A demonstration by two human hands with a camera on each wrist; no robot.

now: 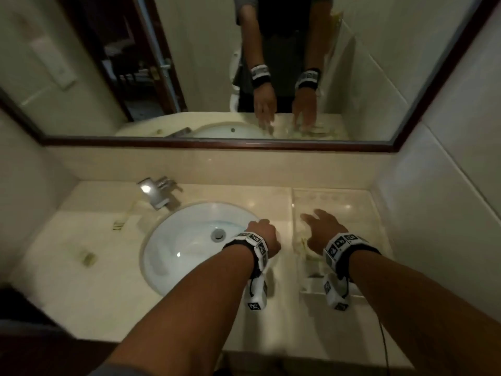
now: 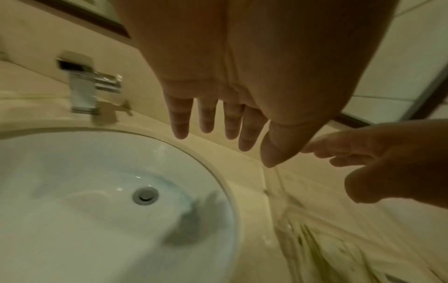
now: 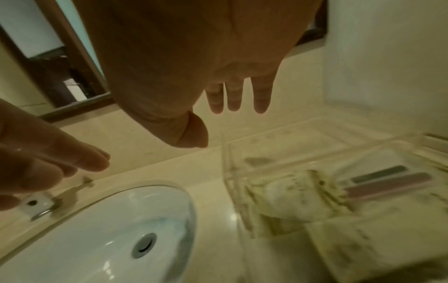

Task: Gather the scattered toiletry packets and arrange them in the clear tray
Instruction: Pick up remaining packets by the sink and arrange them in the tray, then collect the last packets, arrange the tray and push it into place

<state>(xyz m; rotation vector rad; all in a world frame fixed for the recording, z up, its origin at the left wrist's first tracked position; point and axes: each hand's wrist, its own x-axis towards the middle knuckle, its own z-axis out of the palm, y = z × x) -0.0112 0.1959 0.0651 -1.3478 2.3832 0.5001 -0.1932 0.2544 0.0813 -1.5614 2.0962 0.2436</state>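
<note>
A clear tray (image 1: 339,204) stands on the counter right of the sink. Crumpled pale packets (image 3: 286,197) and a pink stick (image 3: 387,185) beside a grey one lie in the tray (image 3: 226,162). My right hand (image 1: 320,226) hovers over the tray's near half, fingers straight and empty (image 3: 232,114). My left hand (image 1: 264,232) hangs over the sink's right rim, also open and empty (image 2: 218,134). Loose packets lie left of the sink: a small one (image 1: 88,257) and a pale one with dark lettering (image 1: 120,226).
The white sink (image 1: 189,240) fills the counter's middle, with a chrome faucet (image 1: 160,194) behind it at the left. A framed mirror (image 1: 244,143) runs along the back wall. A tiled wall closes off the right side next to the tray.
</note>
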